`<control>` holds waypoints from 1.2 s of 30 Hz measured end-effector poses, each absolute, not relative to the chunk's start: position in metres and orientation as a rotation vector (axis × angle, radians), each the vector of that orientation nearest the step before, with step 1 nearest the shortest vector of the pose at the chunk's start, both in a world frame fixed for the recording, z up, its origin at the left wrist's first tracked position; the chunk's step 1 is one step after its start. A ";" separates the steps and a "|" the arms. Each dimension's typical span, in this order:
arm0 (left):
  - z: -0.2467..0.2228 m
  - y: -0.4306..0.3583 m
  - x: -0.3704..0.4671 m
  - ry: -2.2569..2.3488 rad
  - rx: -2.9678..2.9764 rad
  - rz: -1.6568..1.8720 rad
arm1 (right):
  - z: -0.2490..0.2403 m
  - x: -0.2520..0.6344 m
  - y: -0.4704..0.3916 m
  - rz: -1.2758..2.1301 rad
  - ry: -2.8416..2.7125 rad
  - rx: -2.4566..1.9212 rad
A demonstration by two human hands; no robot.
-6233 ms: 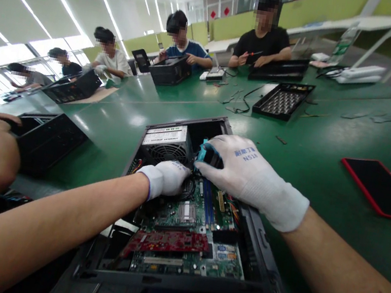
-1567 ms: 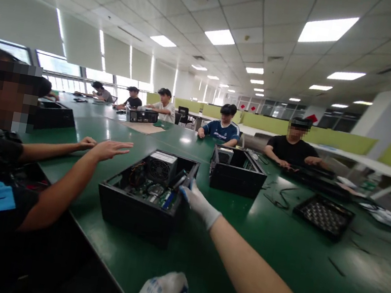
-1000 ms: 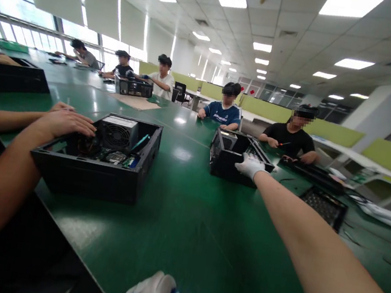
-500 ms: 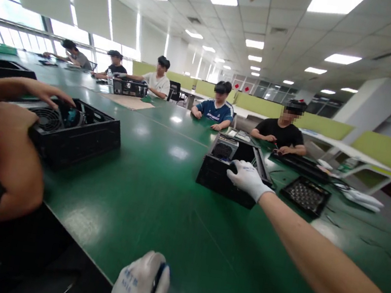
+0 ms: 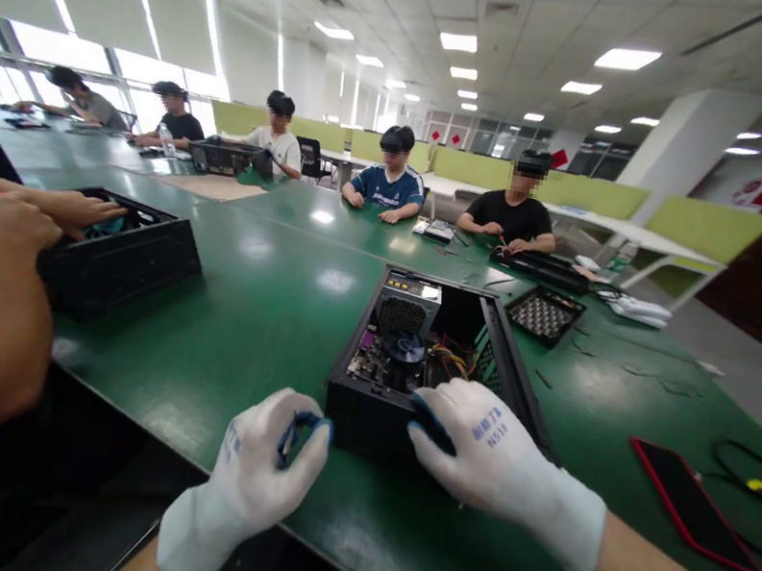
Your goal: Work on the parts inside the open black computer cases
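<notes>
An open black computer case [image 5: 360, 409] lies on the green table, with a silver power supply [image 5: 411, 302], a round fan [image 5: 404, 346] and coloured wires showing inside. My right hand [image 5: 479, 438], in a white glove, grips the near wall of the case, thumb outside and fingers over the edge. Left of the case's near corner is my left hand [image 5: 272, 453], also gloved, its fingers curled towards the thumb. Something small and dark shows between them, too unclear to name.
At the left, a person's bare arms [image 5: 7, 291] reach over another black case [image 5: 128, 268]. A perforated black panel [image 5: 544, 315] lies behind my case. Right of it are a red-edged black piece [image 5: 695, 504] and a black cable [image 5: 754, 499]. Several people sit across the table.
The case has come nearer and turned, with my right hand still on its near wall. My left hand has risen from the bottom edge towards the case. The view has shifted to the right.
</notes>
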State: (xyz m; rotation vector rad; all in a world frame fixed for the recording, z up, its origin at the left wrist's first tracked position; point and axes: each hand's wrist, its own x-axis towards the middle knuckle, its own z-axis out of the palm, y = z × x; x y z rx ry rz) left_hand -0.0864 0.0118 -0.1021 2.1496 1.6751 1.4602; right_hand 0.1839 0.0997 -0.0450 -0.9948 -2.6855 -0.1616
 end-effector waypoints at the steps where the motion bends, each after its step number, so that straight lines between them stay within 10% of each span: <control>1: -0.084 0.011 -0.077 1.592 2.230 1.451 | -0.043 0.187 0.089 -0.148 -2.696 -0.965; 19: -0.040 -0.030 -0.003 1.440 2.617 0.614 | 0.004 0.220 0.029 0.388 -2.841 -0.747; 26: -0.038 -0.028 -0.002 1.483 2.632 0.686 | -0.028 0.182 0.112 -0.267 -3.279 -0.981; 36: -0.038 -0.029 -0.001 1.500 2.629 0.698 | -0.042 0.151 0.124 -0.342 -3.476 -0.791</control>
